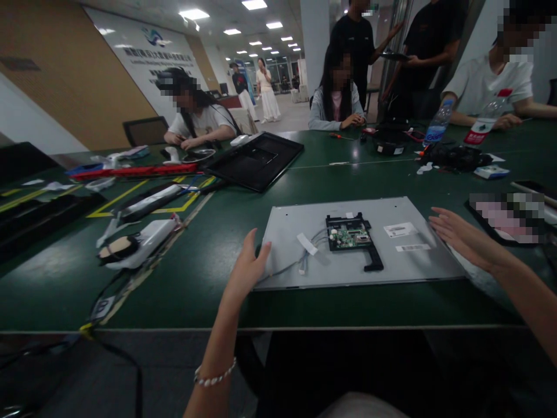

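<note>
1. From my remote seat, I see a display panel (289,223) lying flat on the near part of the green table (183,290), right of centre. Its metal back faces up, presumably so that the parts mounted there can be reached.
2. My left hand (248,264) is at the panel's left edge, thumb and fingers spread wide with nothing clasped between them. Whether it presses on the edge I cannot tell.
3. My right hand (467,241) stretches out beside the right edge, fingers extended, holding nothing — contact is unclear here too. One hand to each side would suit steadying or squaring the panel.
4. The panel's back looks smooth and pale grey. A black bracket (374,258), right of its middle, frames a green circuit board (351,236); thin cables (287,267) trail from it towards the near left corner, beneath a white tag (307,244). Printed labels (399,230) sit on the right.
5. A black back cover (256,159) lies farther off to the left, well apart from the panel — likely put there to leave working room.
</note>
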### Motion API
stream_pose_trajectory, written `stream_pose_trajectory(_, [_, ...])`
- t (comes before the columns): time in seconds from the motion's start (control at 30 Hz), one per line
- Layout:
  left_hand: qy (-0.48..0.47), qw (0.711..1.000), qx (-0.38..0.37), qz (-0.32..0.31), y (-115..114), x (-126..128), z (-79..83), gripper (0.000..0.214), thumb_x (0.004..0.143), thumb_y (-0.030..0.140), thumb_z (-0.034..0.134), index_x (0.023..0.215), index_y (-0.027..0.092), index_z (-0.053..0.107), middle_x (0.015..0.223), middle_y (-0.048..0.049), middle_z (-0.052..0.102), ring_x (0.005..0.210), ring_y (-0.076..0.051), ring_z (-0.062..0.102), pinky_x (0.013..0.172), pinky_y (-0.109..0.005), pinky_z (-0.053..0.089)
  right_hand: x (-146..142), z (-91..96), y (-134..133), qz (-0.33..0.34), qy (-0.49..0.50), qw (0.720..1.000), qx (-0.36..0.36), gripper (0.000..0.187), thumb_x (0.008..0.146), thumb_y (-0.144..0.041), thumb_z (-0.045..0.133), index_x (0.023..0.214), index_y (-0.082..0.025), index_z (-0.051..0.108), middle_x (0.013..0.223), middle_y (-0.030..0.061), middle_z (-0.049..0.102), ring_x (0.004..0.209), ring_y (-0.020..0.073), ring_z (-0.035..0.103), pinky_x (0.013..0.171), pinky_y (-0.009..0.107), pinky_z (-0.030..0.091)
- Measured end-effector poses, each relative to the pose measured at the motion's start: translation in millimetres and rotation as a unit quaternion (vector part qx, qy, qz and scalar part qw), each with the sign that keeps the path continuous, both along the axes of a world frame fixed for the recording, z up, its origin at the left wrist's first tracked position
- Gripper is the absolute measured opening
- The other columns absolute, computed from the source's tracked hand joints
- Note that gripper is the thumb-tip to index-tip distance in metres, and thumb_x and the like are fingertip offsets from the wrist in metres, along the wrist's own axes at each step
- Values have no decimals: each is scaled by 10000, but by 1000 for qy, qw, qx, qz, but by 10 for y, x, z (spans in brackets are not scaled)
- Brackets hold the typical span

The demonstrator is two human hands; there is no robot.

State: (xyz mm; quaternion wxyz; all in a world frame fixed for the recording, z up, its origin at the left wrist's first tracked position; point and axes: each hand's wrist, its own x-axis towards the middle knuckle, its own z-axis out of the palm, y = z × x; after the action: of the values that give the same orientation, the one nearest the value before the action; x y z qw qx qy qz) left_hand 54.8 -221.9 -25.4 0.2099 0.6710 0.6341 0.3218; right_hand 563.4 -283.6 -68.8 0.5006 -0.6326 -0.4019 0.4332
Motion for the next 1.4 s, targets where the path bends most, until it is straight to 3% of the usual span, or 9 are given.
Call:
stream_pose_trajectory(0.13, [-71, 996, -44, -2, 18, -105, -45, 545, 927, 367, 487, 1432, 189, 387, 1420, -205, 501, 1318, -279, 492, 1065, -466, 417, -49, 25, 29, 12, 20, 1000, 0, 595, 873, -586, 487, 1404, -329, 416, 1474, 114, 480, 1365, 249, 430, 1140, 439, 333])
stream_pose_trajectory(0.27, [-85, 995, -59, -4, 3, -42, 44, 515, 923, 368, 514, 1409, 218, 435, 1373, -179, 556, 1259, -269, 551, 1036, -447, 452, -92, 52, 27, 21, 41, 999, 6, 615, 872, -621, 441, 1425, -357, 391, 1477, 118, 473, 1355, 256, 440, 1131, 451, 348])
stream_pose_trajectory(0.43, [-148, 987, -69, 2, 55, -50, 137, 568, 904, 380, 538, 1435, 253, 385, 1447, -149, 487, 1256, -251, 550, 1038, -420, 455, -200, 96, 27, 3, 87, 996, 9, 656, 856, -615, 474, 1446, -344, 383, 1501, 122, 441, 1374, 243, 415, 1142, 417, 330])
stream_pose_trajectory(0.57, [-132, 990, -49, 19, 193, -158, 64, 591, 899, 365, 536, 1447, 234, 359, 1482, -169, 431, 1271, -275, 532, 1038, -441, 451, -388, 125, 59, 25, 71, 997, 23, 671, 863, -616, 452, 1462, -327, 360, 1513, 106, 430, 1394, 235, 382, 1155, 419, 298])
stream_pose_trajectory(0.7, [-26, 998, 33, 38, 310, -308, -38, 625, 876, 332, 546, 1444, 155, 354, 1491, -206, 387, 1348, -324, 435, 1094, -506, 378, -685, 128, 137, 69, 26, 996, 53, 655, 894, -596, 403, 1479, -313, 321, 1521, 90, 422, 1404, 225, 367, 1153, 405, 315])
stream_pose_trajectory(0.83, [86, 976, 173, 99, 245, -419, -35, 579, 884, 324, 527, 1407, 121, 385, 1440, -201, 431, 1397, -313, 351, 1160, -501, 274, -1003, 130, 238, 142, -78, 985, 61, 628, 910, -580, 445, 1475, -330, 332, 1569, 44, 351, 1427, 248, 331, 1156, 457, 307])
stream_pose_trajectory(0.97, [123, 953, 227, 162, 113, -437, 24, 525, 914, 320, 482, 1392, 120, 394, 1429, -210, 434, 1395, -315, 350, 1154, -512, 270, -1274, 117, 332, 190, -202, 959, 58, 619, 917, -573, 465, 1479, -336, 358, 1579, 55, 323, 1414, 314, 351, 1132, 555, 311])
stream_pose_trajectory(1.1, [136, 939, 267, 169, 90, -419, 31, 480, 903, 278, 482, 1355, 120, 436, 1432, -210, 432, 1408, -317, 327, 1160, -504, 247, -1546, 94, 390, 252, -258, 926, 111, 625, 922, -537, 471, 1483, -284, 359, 1536, 96, 386, 1395, 316, 380, 1133, 543, 315])
stream_pose_trajectory(1.4, [136, 942, 267, 147, 120, -439, -16, 423, 892, 255, 502, 1292, 120, 492, 1394, -218, 471, 1382, -327, 363, 1139, -517, 273, -2146, 161, 329, 356, -455, 810, 101, 744, 915, -659, 404, 1533, -256, 305, 1650, 95, 45, 1484, 374, 3, 1173, 564, 159])
